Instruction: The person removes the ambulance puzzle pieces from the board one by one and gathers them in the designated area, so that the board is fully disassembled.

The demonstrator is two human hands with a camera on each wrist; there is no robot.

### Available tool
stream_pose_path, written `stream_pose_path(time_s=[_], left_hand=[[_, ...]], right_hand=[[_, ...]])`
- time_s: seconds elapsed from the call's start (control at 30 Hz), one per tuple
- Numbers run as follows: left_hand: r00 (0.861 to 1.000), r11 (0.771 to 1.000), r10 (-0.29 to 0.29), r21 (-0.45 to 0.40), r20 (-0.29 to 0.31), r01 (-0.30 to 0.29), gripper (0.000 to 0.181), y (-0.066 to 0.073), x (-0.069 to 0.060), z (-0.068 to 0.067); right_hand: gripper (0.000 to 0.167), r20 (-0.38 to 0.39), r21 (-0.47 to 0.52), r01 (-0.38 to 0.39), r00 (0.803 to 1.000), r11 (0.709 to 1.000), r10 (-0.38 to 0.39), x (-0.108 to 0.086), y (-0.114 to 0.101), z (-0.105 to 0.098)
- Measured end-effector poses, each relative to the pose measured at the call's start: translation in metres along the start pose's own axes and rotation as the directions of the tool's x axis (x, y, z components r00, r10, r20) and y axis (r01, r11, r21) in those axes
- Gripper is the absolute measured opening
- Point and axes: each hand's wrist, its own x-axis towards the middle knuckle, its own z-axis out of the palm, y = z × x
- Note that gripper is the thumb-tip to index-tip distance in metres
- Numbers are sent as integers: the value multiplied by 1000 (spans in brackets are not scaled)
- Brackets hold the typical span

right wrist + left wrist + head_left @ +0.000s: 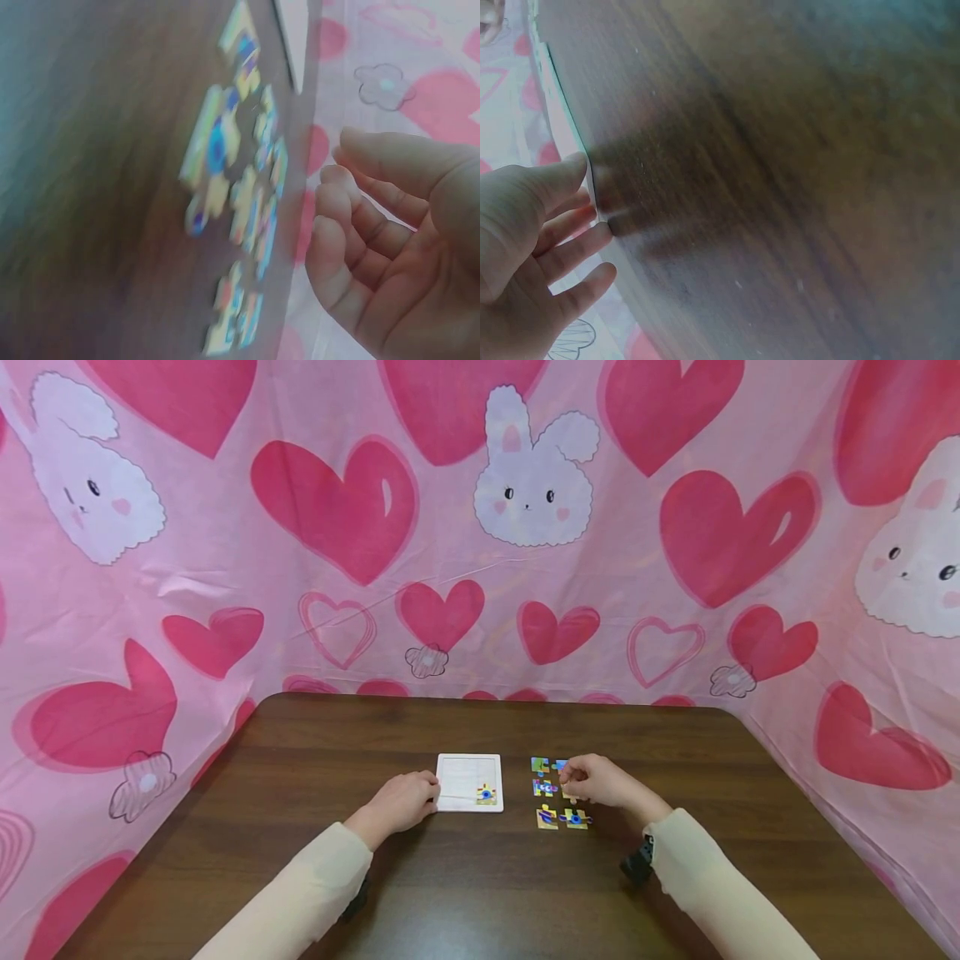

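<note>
A white square puzzle tray (469, 807) lies flat on the table, with one colourful jigsaw piece (486, 794) in its lower right corner. At the tray's left edge, my left hand (401, 797) touches the rim with thumb and fingertips; the left wrist view shows the fingers (574, 251) fairly straight and spread. Over the loose jigsaw pieces (544, 787) to the right of the tray is my right hand (607, 781), partly covering some of them. In the right wrist view its fingers (330, 247) bend loosely, and no piece shows between thumb and fingertips.
Nearest me in the group lie two blue-and-yellow jigsaw pieces (576, 819), side by side. The brown wooden table (480, 885) reaches back to a pink cloth (465, 552) printed with hearts and rabbits, hung on three sides.
</note>
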Motion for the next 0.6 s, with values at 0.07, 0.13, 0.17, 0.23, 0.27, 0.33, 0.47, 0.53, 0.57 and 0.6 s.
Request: stream_pose_path(time_s=[0.07,0.13,0.17,0.23,0.27,0.33,0.47,0.53,0.57,0.6], left_hand=[[1000,1000,-3,3,5,3,6,0,0,0],[1000,1000,-6,1,7,6,6,0,0,0],[1000,1000,-8,0,10,8,6,0,0,0],[1000,1000,-14,-3,14,14,7,0,0,1],[1000,1000,-14,-6,14,14,7,0,0,1],[1000,1000,-15,-7,14,15,7,0,0,1],[1000,1000,-1,0,3,1,6,0,0,1],[1000,1000,3,2,0,-3,6,0,0,0],[1000,1000,6,1,-3,-6,6,0,0,0],[1000,1000,7,-1,-3,-7,6,0,0,0]], right_hand=[[4,-8,9,7,1000,1000,-6,5,-5,1],[4,-12,8,19,1000,1000,-19,10,-10,4],[4,-14,6,25,1000,1000,-25,13,-12,5],[6,-19,13,32,999,999,-32,17,-17,9],[7,-20,21,36,999,999,-35,20,-19,10],[11,-25,36,31,999,999,-30,25,-21,13],[17,-39,67,27,999,997,-24,35,-26,20],[18,-53,65,29,998,997,-26,40,-28,23],[18,-59,70,32,998,997,-28,42,-28,25],[18,-66,71,36,997,997,-31,44,-29,27]])
